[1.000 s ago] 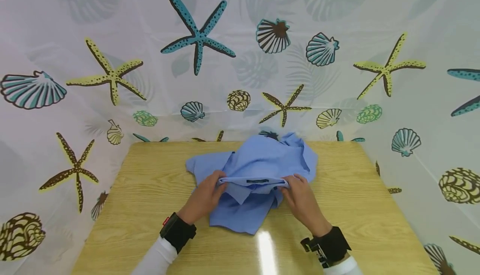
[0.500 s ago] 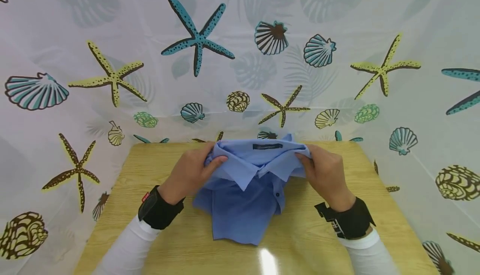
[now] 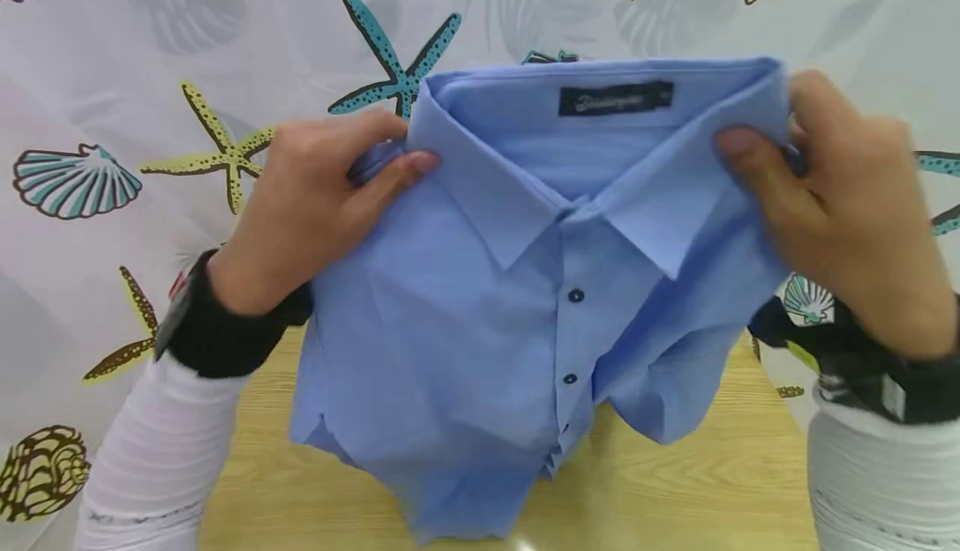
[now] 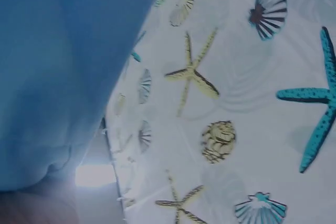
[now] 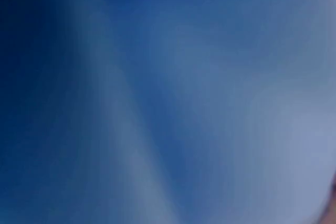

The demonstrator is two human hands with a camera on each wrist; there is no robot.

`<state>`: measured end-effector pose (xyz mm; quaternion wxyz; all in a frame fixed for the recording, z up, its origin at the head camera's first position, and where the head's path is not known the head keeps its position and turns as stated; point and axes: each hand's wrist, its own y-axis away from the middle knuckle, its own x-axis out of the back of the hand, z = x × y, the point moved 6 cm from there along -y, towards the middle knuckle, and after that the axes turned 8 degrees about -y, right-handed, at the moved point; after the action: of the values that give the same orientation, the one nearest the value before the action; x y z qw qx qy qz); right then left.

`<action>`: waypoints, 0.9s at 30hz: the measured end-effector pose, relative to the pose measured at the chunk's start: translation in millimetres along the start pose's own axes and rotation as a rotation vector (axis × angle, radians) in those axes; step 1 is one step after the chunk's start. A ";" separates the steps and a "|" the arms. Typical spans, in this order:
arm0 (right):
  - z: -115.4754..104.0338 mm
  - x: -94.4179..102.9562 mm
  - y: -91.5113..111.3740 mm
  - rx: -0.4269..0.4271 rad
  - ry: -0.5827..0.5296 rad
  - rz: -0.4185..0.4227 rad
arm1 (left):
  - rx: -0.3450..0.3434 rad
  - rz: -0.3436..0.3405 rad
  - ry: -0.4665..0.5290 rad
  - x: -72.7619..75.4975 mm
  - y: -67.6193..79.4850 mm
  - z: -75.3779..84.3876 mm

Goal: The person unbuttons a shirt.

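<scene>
A light blue button-up shirt [image 3: 465, 318] hangs by its collar between both hands in the head view, front toward me, with dark buttons and a black label inside the neck. My left hand [image 3: 307, 201] pinches the collar's left side, thumb in front and fingers behind. On the other side my right hand [image 3: 855, 201], blurred, grips the collar the same way. The shirt's lower part hangs down over the table. Blue shirt cloth [image 4: 58, 66] covers the left side of the left wrist view, and blurred shirt cloth [image 5: 210, 103] fills nearly all of the right wrist view.
A wood-grain table [image 3: 705, 476] lies beneath the shirt. Behind it and at both sides hangs a white curtain [image 3: 97, 109] printed with starfish and shells. Black bands [image 3: 225, 318] are strapped around both wrists.
Both hands have raised the shirt by its collar from a crumpled heap on the table, up and closer to me. They have spread farther apart, and the front now hangs unfolded.
</scene>
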<state>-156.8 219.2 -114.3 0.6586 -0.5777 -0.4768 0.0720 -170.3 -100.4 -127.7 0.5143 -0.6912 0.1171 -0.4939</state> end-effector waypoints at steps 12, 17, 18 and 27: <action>138.9 -243.8 124.6 -0.479 -0.232 -0.597 | 0.350 -0.473 -0.013 -238.3 146.2 -152.6; 151.5 -306.0 191.8 -0.536 -0.122 -0.640 | 0.419 -0.598 -0.138 -294.2 216.9 -168.9; 152.2 -313.2 201.4 -0.530 -0.069 -0.640 | 0.429 -0.616 -0.187 -299.6 225.6 -168.5; 67.4 -293.7 263.5 -0.369 0.005 -0.670 | 0.244 -0.630 -0.143 -264.1 265.3 -62.6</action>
<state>-241.7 161.1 -501.1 0.5318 -0.4987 -0.6425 -0.2360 -256.7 -78.4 -496.6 0.4222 -0.6600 -0.1983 -0.5890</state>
